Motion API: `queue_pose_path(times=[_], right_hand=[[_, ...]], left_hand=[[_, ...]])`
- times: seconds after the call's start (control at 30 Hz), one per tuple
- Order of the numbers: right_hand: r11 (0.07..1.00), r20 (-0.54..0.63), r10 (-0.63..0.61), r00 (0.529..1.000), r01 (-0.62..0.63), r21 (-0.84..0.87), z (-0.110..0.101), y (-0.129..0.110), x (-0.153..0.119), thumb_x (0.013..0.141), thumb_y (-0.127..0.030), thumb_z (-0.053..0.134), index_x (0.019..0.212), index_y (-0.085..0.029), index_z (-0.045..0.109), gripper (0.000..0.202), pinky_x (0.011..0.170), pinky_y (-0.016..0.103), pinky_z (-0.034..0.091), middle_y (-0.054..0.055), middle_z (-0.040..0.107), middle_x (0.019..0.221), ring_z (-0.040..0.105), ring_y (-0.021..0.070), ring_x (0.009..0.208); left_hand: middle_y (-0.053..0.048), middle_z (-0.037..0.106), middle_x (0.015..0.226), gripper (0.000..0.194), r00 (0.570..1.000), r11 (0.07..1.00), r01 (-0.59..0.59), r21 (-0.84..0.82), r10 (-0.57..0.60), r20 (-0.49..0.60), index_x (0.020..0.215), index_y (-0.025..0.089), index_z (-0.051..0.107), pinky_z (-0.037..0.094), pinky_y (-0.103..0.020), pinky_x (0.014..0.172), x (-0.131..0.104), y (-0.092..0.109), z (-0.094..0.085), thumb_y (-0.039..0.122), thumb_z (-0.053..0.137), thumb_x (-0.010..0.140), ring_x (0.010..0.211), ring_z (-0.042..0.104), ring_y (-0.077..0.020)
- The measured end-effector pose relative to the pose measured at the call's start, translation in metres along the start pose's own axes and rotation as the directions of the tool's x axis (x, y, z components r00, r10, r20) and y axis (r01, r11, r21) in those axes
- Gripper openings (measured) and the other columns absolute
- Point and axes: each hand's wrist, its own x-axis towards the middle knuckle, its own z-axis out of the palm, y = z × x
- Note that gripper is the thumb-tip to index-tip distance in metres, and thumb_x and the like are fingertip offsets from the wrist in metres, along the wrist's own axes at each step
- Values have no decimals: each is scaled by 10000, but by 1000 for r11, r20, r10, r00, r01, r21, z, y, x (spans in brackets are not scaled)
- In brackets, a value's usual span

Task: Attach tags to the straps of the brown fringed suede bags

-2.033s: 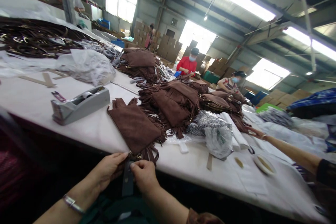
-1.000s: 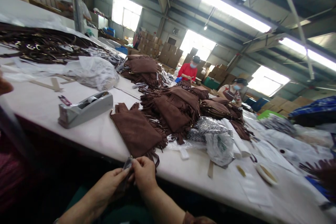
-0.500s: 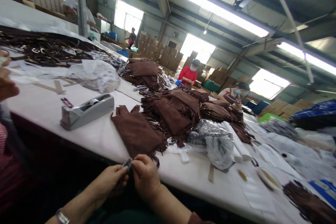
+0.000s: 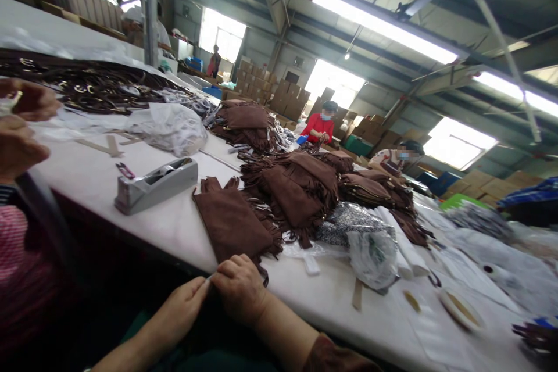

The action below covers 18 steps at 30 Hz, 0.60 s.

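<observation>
At the table's front edge, my left hand (image 4: 188, 300) and my right hand (image 4: 240, 288) meet with their fingers closed together. Whatever they pinch is mostly hidden; only a small pale bit shows between the fingertips. Just beyond my right hand lies a flat brown fringed bag (image 4: 233, 218), its near corner close to my knuckles. A heap of similar brown fringed bags (image 4: 292, 192) is piled behind it. Left of the single bag stands a grey tape dispenser (image 4: 159, 186) with a small pink-handled tool (image 4: 125, 170) by its end.
A co-worker's hands (image 4: 26, 122) are at the far left, beside dark straps (image 4: 91, 84). Crumpled white plastic (image 4: 168, 128) lies nearby. To the right are a clear plastic bag (image 4: 375, 258), white rolls (image 4: 399, 244) and a tape roll (image 4: 461, 309). Other people work farther back.
My hands have drawn together, and the grey piece seen between them before is now mostly covered. The view has shifted slightly left; the co-worker's hands at the left show more.
</observation>
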Motion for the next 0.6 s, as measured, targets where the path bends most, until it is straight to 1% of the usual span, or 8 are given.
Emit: queue_pose_path(times=[0.07, 0.1, 0.2, 0.27, 0.37, 0.47, 0.53, 0.6], right_hand=[[999, 52, 33, 998, -35, 40, -4, 0, 4, 844, -259, 634, 895, -220, 669, 73, 744, 325, 407, 33, 680, 902, 560, 193, 809], [997, 86, 53, 995, -58, 58, -7, 0, 6, 820, -252, 648, 878, -221, 682, 74, 736, 313, 420, 31, 682, 887, 572, 191, 798], [981, 176, 132, 975, -154, 118, -13, 1, 15, 790, -232, 647, 845, -239, 724, 95, 675, 263, 448, 15, 683, 822, 600, 175, 737], [962, 197, 172, 965, -208, 180, -17, 2, 20, 778, -213, 642, 923, -271, 748, 188, 658, 236, 462, -5, 691, 830, 621, 166, 735], [950, 227, 152, 962, -206, 233, -21, 5, 28, 731, -183, 649, 970, -318, 765, 298, 628, 223, 471, -28, 686, 824, 629, 162, 712], [968, 292, 106, 950, -166, 189, -22, 5, 33, 710, -181, 661, 901, -312, 780, 260, 577, 224, 459, -29, 678, 791, 609, 158, 664], [981, 305, 95, 948, -140, 131, -20, 3, 34, 723, -196, 672, 880, -287, 779, 210, 566, 224, 451, -21, 690, 809, 602, 157, 663], [991, 288, 86, 954, -112, 78, -16, 2, 32, 732, -214, 689, 822, -253, 768, 126, 565, 225, 442, -9, 696, 810, 592, 157, 666]], left_hand=[[-46, 661, 748, 373, 991, 974, -133, 183, 133, 16, 742, 213, 602, 454, -315, 702, -4, 2, -2, 547, 488, 863, 755, 626, -239], [-62, 686, 786, 338, 987, 950, -158, 270, 158, 19, 777, 217, 613, 454, -326, 732, -6, 3, -3, 493, 457, 894, 797, 648, -256], [-109, 704, 814, 298, 984, 859, -143, 491, 176, -21, 830, 223, 625, 452, -363, 744, -11, 2, -2, 372, 384, 924, 806, 677, -293], [-139, 707, 837, 295, 979, 806, -138, 576, 201, -47, 852, 215, 639, 459, -388, 747, -12, 0, 0, 320, 369, 910, 803, 680, -315], [-143, 720, 907, 267, 971, 780, -164, 604, 234, -38, 921, 214, 663, 465, -388, 790, -13, -4, 1, 283, 407, 882, 862, 681, -315], [-128, 725, 913, 259, 975, 794, -158, 587, 218, -33, 917, 221, 670, 454, -376, 784, -14, -3, -1, 300, 426, 879, 857, 675, -301], [-113, 719, 869, 277, 983, 840, -131, 526, 179, -40, 862, 222, 661, 443, -365, 751, -13, -1, -1, 335, 410, 895, 811, 665, -283], [-85, 690, 784, 291, 990, 914, -106, 392, 134, -45, 763, 222, 627, 435, -341, 710, -13, 0, 0, 396, 433, 892, 755, 636, -254]])
